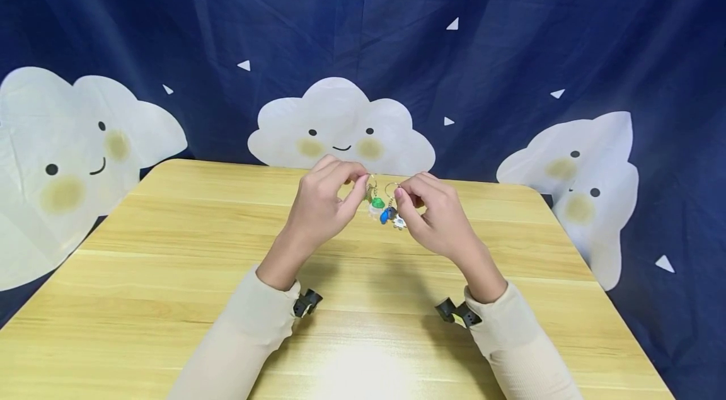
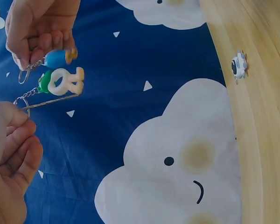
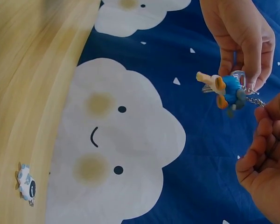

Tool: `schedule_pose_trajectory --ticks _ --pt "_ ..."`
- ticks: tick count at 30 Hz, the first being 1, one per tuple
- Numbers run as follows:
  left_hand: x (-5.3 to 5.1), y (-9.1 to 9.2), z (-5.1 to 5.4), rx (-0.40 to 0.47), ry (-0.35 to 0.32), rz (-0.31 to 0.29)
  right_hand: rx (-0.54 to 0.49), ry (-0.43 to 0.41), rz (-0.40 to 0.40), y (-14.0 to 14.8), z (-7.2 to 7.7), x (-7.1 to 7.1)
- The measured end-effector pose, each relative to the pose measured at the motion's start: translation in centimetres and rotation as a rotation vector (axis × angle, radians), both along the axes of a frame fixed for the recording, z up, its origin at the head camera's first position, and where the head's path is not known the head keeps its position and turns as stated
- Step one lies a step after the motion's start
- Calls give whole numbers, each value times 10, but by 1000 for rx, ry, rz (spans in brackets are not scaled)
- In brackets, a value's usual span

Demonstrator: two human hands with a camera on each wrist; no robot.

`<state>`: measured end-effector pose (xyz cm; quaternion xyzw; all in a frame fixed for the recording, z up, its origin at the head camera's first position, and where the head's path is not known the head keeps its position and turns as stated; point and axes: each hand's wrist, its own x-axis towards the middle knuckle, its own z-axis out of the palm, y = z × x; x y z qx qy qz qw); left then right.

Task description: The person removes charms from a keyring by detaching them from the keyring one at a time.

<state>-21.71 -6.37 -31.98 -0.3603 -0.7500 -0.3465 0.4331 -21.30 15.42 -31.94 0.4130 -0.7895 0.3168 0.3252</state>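
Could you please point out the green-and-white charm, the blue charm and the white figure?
Green-and-white charm (image 2: 72, 84), left wrist view: its white part.
Blue charm (image 3: 232, 90), right wrist view: its blue body.
White figure (image 2: 241, 64), left wrist view: its body.

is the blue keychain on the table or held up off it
Held up: the right hand pinches its ring, and the left wrist view shows the blue keychain apart from the table.

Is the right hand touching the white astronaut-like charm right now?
Apart: the left wrist view shows the white astronaut-like charm lying on the table, with blue backdrop between it and the right hand.
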Motion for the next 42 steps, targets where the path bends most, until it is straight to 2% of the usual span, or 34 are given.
schedule_pose_trajectory --ticks 4,10,15,22,28,33,42 --pt "-1 -1 0 -1 -1 6 44 -42 -18 0 1 0" --pt "-1 -3 0 -4 -1 9 183 -151 -41 0 -2 -3" --pt "-2 -4 -1 -9 2 8 290 -205 -35 -1 -7 -9" --pt "-2 -5 -2 -14 0 16 367 -320 -49 -2 -18 -18" --pt "-3 -6 -1 -5 0 14 430 -433 -63 0 -32 -32" --pt "-3 -7 1 5 16 25 530 -522 -50 -3 -44 -44" --pt "-3 -8 1 1 21 37 620 -531 -22 -9 -55 -74"
